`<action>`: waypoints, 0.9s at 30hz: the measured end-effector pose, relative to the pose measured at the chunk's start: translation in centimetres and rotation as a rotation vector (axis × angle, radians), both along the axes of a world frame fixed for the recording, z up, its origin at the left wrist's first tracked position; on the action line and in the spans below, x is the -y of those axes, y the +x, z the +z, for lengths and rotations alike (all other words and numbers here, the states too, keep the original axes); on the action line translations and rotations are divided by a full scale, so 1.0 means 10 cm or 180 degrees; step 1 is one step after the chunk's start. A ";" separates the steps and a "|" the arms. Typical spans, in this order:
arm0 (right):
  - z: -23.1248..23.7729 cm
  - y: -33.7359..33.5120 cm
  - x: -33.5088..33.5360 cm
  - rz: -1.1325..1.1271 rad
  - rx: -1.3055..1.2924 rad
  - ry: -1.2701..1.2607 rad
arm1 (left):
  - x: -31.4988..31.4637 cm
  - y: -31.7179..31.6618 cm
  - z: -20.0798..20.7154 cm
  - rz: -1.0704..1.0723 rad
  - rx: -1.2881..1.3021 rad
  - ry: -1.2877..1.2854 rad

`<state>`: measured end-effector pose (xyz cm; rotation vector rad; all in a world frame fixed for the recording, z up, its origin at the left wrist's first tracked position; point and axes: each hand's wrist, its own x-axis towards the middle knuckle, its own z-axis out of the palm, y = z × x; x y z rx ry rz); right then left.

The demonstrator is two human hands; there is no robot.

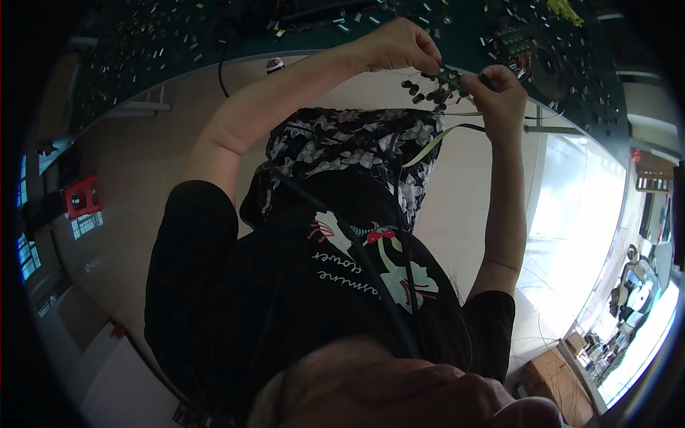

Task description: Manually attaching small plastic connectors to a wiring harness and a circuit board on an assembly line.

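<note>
My left hand (403,48) reaches over the near edge of the green table, thumb and fingertips closed in a pinch at the left end of a small green circuit board (449,78). The board's right end is pinched by my right hand (499,93), its fingers curled together. Several small black round and cylindrical components (419,98) hang on thin leads below the board, beside the left fingertips. Whether the left fingers also hold one of these components is too small to tell. The board is off the table, held between both hands.
Many small metal and dark parts lie scattered over the green table (178,53). More green boards (508,39) lie beyond my right hand, and a yellow item (564,10) lies at the far right. A dark cable hangs over the edge. A red stool (83,197) stands on the left.
</note>
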<state>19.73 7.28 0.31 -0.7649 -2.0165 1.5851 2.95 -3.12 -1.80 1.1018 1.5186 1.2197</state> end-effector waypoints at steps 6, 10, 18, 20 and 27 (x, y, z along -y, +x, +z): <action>-0.06 -0.02 0.03 -0.0139 0.0150 0.0304 | 0.03 0.01 -0.03 0.0241 0.0086 -0.0045; -0.11 -0.03 0.06 -0.0132 0.0040 0.0249 | 0.03 0.02 -0.06 0.0269 0.0095 -0.0044; -0.09 -0.03 0.09 -0.0127 0.0068 0.0236 | 0.03 0.00 -0.13 0.0347 -0.0109 -0.0108; -0.12 -0.04 0.10 -0.0171 0.0058 0.0201 | 0.03 -0.03 -0.15 0.0443 0.0098 0.0002; -0.21 -0.01 0.06 -0.0266 -0.0030 0.0387 | 0.07 0.04 -0.08 0.0519 -0.0773 -0.0144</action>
